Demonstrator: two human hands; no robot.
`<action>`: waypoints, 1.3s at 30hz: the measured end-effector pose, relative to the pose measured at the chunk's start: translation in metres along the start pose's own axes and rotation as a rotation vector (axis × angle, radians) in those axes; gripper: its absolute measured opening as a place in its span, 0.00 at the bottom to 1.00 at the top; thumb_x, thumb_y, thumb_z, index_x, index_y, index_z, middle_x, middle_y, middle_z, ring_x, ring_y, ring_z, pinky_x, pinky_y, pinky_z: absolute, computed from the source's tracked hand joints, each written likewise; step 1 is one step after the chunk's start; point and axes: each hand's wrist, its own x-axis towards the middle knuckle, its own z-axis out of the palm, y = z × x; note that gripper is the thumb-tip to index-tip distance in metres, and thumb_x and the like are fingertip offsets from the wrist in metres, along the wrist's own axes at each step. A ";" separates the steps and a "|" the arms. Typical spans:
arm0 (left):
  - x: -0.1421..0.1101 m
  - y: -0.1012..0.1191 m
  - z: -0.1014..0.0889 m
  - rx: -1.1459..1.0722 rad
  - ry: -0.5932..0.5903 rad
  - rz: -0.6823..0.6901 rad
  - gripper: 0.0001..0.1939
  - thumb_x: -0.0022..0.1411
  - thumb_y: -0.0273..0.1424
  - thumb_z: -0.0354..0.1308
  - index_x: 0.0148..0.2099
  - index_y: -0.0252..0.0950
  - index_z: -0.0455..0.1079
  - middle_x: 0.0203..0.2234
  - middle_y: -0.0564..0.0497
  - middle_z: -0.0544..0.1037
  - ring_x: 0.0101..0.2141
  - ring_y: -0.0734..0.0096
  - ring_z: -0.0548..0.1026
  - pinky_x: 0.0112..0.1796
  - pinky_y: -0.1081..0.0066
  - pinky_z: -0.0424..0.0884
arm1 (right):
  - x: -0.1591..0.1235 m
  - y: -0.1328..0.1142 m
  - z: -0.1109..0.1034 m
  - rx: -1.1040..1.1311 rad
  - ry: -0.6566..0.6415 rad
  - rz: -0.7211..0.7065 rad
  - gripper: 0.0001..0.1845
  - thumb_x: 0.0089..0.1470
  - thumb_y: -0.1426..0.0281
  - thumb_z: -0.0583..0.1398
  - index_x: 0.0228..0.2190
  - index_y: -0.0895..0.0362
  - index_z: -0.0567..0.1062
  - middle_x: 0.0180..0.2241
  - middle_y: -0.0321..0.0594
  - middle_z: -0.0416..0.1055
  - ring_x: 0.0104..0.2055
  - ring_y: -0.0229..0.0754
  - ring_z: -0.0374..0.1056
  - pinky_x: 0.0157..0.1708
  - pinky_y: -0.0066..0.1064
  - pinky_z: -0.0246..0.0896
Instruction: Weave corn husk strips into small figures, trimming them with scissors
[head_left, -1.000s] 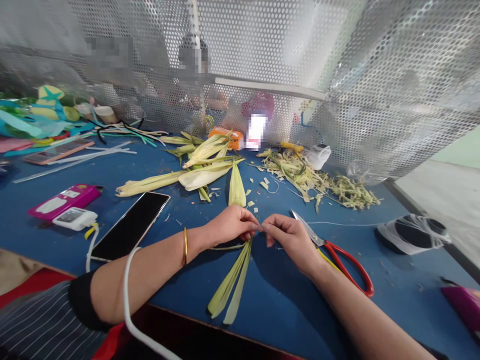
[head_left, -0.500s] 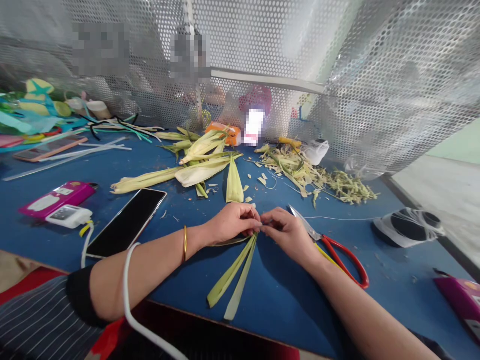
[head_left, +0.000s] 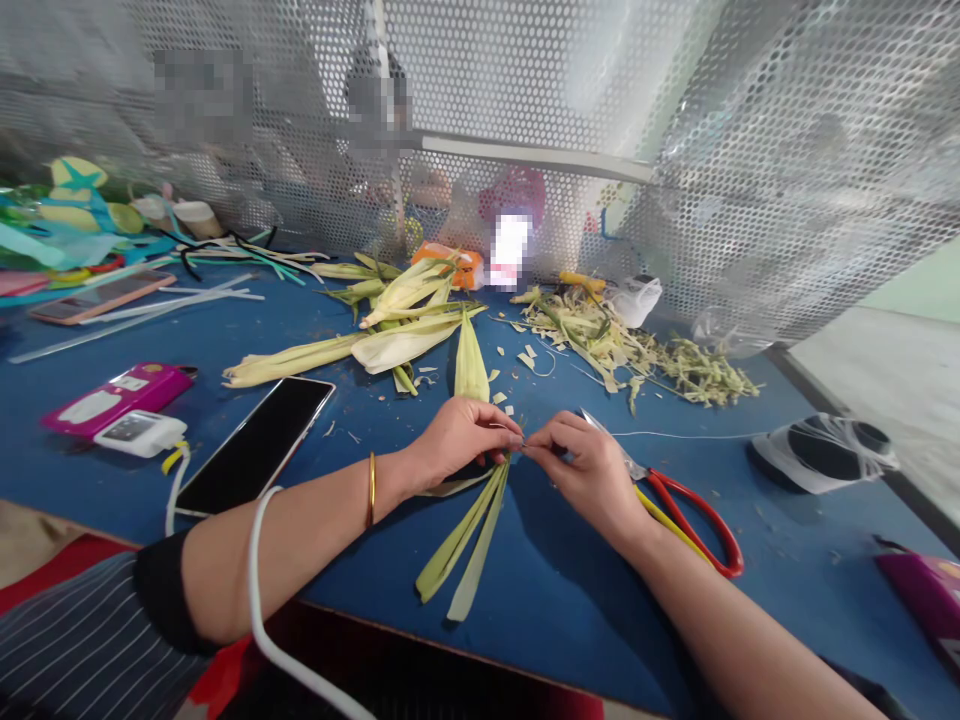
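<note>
My left hand [head_left: 466, 436], a gold bangle on its wrist, is closed on narrow corn husk strips [head_left: 466, 535] whose two long ends fan out toward the table's front edge. Its fingertips meet those of my right hand [head_left: 589, 468], which is pinched closed. What the right fingers hold is too small to make out. A white thread [head_left: 686, 435] runs from behind the right hand to a dark thread spool [head_left: 817, 455]. Red-handled scissors [head_left: 694, 520] lie partly hidden by the right hand. Just beyond the left hand is a pale corn husk [head_left: 470, 362].
A husk pile [head_left: 412, 310] lies at the back middle, husk scraps [head_left: 600, 335] to its right. At left rest a black-screened phone [head_left: 259, 445], a white device [head_left: 141, 432] and a magenta pack [head_left: 120, 395]. A white cable [head_left: 259, 600] crosses my left forearm. Perforated sheeting [head_left: 525, 90] borders the table.
My fingertips stay together and have shifted slightly. The left thumb now stretches straighter toward the right fingers. The loose husk ends have moved a little upward.
</note>
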 end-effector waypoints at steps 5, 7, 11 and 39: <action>-0.001 0.005 -0.002 -0.014 0.025 -0.050 0.05 0.50 0.28 0.65 0.32 0.33 0.77 0.18 0.54 0.74 0.21 0.77 0.70 0.21 0.78 0.61 | -0.003 -0.003 -0.001 -0.044 -0.058 -0.083 0.09 0.59 0.70 0.58 0.28 0.52 0.76 0.30 0.39 0.70 0.30 0.39 0.68 0.31 0.30 0.62; -0.002 0.007 -0.002 -0.007 0.015 -0.043 0.05 0.50 0.27 0.64 0.32 0.33 0.77 0.19 0.53 0.75 0.21 0.78 0.69 0.21 0.77 0.61 | -0.002 -0.003 -0.001 -0.001 -0.083 -0.086 0.08 0.59 0.69 0.58 0.28 0.52 0.76 0.31 0.39 0.71 0.32 0.40 0.69 0.33 0.31 0.63; -0.002 0.005 -0.002 0.020 -0.034 0.018 0.05 0.48 0.28 0.65 0.31 0.33 0.75 0.20 0.54 0.75 0.22 0.77 0.69 0.22 0.77 0.62 | 0.000 0.000 0.002 0.213 -0.029 0.087 0.07 0.59 0.69 0.56 0.39 0.54 0.73 0.35 0.40 0.74 0.33 0.40 0.72 0.36 0.33 0.67; 0.002 -0.015 0.004 0.809 0.207 0.887 0.08 0.59 0.21 0.56 0.33 0.37 0.75 0.29 0.52 0.80 0.32 0.71 0.76 0.35 0.73 0.68 | 0.003 0.012 0.013 0.118 -0.099 0.109 0.13 0.53 0.77 0.55 0.33 0.53 0.78 0.33 0.37 0.75 0.36 0.42 0.70 0.37 0.31 0.61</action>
